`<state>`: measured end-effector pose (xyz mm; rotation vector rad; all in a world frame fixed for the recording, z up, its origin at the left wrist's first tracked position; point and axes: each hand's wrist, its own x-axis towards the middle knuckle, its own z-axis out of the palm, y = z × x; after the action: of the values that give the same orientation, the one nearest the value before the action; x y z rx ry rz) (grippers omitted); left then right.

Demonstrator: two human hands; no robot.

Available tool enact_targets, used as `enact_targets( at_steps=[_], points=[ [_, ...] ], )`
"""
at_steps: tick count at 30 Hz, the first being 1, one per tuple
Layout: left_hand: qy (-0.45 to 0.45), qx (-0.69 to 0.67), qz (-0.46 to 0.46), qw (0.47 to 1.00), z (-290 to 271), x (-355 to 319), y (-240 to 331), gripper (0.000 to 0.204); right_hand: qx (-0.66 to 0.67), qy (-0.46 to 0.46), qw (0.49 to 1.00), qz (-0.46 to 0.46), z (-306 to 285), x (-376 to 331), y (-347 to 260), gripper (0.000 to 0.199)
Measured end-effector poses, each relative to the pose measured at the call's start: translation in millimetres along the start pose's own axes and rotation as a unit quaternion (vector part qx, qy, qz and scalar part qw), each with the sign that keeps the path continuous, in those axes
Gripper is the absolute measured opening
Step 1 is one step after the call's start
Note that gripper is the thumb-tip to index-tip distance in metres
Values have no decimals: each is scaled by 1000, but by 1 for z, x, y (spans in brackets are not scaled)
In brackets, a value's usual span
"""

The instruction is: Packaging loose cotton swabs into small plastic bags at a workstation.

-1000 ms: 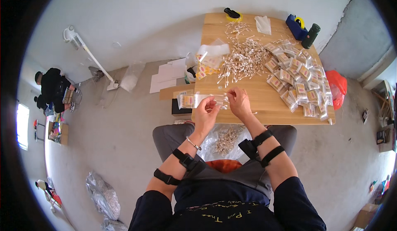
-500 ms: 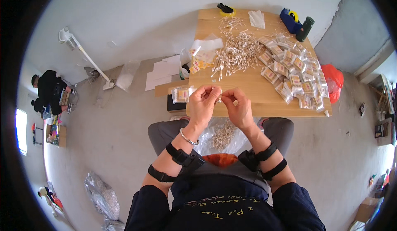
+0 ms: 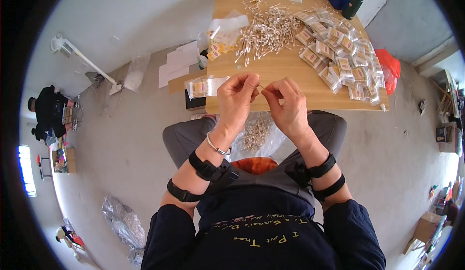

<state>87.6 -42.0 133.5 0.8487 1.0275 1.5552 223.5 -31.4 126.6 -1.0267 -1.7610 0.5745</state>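
Left hand [image 3: 237, 98] and right hand [image 3: 287, 103] pinched closed, fingertips on a thin stick [image 3: 261, 86] between them. Filled packets [image 3: 345, 69] heaped beyond right; one packet [image 3: 197, 87] leftward. Many loose swabs [image 3: 271, 30] ahead, apparently unpacked.

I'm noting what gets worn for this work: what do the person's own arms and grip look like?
Short dark navy sleeves end near the elbows. Each arm wears two black straps and a boxy black unit. A silver-coloured bracelet circles the left wrist; the right shows none. The left grip and right grip are gloveless.
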Motion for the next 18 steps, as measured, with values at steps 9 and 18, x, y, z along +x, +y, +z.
enact_targets(
  at_steps=[9, 18],
  points=[
    [-13, -62, -36, 997, -3, -7, -1, 26, 127, -30, 985, 113, 3, -7, -10, 7],
    [-17, -15, -20, 1000, -16, -16, -4, 23, 183, -117, 956, 198, 0, -5, -17, 8]
  ],
)
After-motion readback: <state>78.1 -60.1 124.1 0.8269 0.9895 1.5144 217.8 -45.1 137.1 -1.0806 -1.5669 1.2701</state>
